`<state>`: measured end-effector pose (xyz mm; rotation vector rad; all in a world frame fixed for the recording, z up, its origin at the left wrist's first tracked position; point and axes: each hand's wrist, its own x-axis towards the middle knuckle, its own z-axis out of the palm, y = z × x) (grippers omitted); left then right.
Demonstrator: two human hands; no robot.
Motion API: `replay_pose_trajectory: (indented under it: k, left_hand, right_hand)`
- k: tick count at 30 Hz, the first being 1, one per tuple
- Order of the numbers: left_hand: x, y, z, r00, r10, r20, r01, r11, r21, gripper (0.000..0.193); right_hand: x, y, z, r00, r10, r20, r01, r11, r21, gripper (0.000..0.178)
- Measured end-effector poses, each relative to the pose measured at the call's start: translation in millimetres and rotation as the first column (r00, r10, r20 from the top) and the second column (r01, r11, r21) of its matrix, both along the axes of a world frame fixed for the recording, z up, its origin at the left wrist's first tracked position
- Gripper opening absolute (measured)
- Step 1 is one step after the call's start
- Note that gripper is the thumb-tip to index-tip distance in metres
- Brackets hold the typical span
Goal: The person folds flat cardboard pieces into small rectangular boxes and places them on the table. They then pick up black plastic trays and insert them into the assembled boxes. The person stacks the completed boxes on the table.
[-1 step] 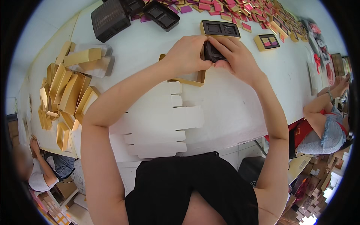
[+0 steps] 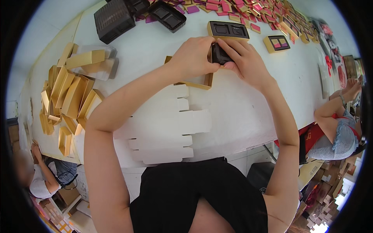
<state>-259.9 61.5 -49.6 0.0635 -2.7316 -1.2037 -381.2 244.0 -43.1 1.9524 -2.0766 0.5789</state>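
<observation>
Between my two hands, above the white table, is a black plastic tray [image 2: 220, 55] with moulded hollows. My left hand [image 2: 195, 56] closes on its left side, with thumb and fingers bent around the edge. On the other side my right hand [image 2: 248, 59] grips it, fingers along the top and thumb at the near edge. Much of the tray is hidden by the hands. Below my left hand lies an open gold box frame [image 2: 200, 84], partly covered. Just beyond the hands stands a gold box [image 2: 228, 38] with a black two-hollow tray in it.
White flat die-cut card [image 2: 163, 124] lies before me. Empty gold boxes [image 2: 72, 97] pile up at left. Black trays [image 2: 114, 21] stack far left; pink and gold pieces [image 2: 248, 9] spread at the back. A filled gold box [image 2: 276, 43] stands right. People sit at both sides.
My right hand has shifted very slightly, showing a little more of the black tray. Everything else looks the same.
</observation>
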Motion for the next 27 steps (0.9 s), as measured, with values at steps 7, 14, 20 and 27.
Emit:
replay_pose_trajectory:
  k: [7, 14, 20, 27]
  left_hand:
    - [6, 1, 9, 0.999, -0.031, 0.036, 0.028, 0.996, 0.083, 0.059]
    - [-4, -58, 31, 0.966, 0.123, -0.226, -0.218, 0.858, -0.465, 0.034]
    - [-1, -91, 3, 0.955, 0.099, -0.279, -0.292, 0.469, -0.834, 0.020]
    - [25, -46, 56, 0.965, 0.065, -0.253, 0.081, 0.847, 0.525, 0.018]
  right_hand:
    - [20, 11, -5, 0.970, -0.187, -0.157, 0.220, 0.948, 0.230, 0.058]
    - [22, 17, -16, 0.960, -0.155, -0.234, 0.223, 0.929, 0.295, 0.069]
    - [25, 13, -18, 0.940, -0.253, -0.229, 0.309, 0.916, 0.257, 0.072]
    - [24, -15, 26, 0.990, 0.011, 0.144, 0.044, 0.927, -0.372, 0.107]
